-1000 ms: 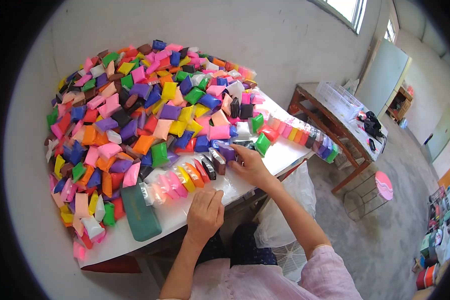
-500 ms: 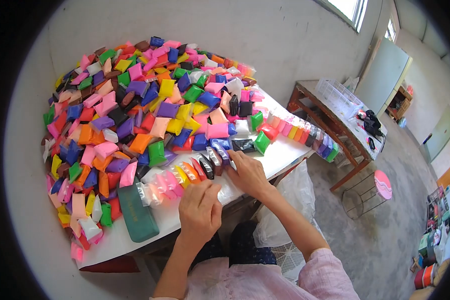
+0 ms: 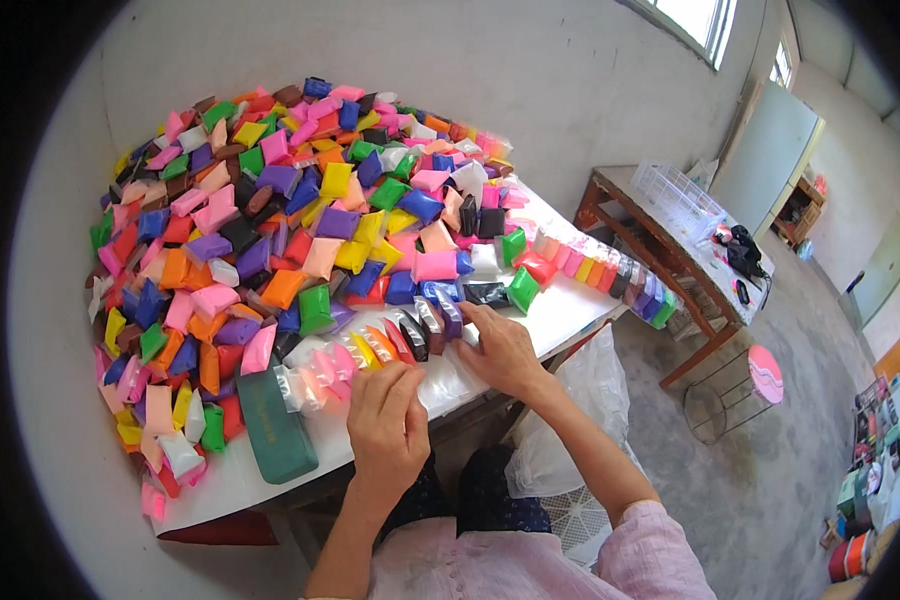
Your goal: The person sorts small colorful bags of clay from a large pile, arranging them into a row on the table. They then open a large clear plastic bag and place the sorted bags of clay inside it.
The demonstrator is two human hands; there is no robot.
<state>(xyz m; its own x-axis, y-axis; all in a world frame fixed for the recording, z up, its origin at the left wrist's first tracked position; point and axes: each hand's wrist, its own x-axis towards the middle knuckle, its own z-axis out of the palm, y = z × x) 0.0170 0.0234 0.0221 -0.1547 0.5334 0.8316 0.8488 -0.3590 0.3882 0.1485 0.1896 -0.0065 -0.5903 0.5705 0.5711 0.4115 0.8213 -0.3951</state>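
A row of small, clear-wrapped packets lies on the white table top (image 3: 220, 487), running from pale and pink through yellow, orange, red (image 3: 398, 341) and black to brown and purple. My right hand (image 3: 502, 352) is at the row's right end, its thumb and forefinger closed against the purple packet (image 3: 450, 314). In front of the yellow and orange packets, my left hand (image 3: 385, 420) is closed with curled fingers; whatever lies inside them is hidden. A green box (image 3: 278, 430) stands at the row's left end.
A large heap of coloured packets (image 3: 270, 225) covers the table behind the row. Another packed row (image 3: 595, 268) lies at the right edge. A clear plastic bag (image 3: 580, 400) hangs beside me. Farther right are a wooden table (image 3: 660, 215) and a pink-topped stool (image 3: 765, 371).
My left hand has shifted slightly left and down, still curled. My right hand stays at the purple packet, almost unmoved. The packets look the same.
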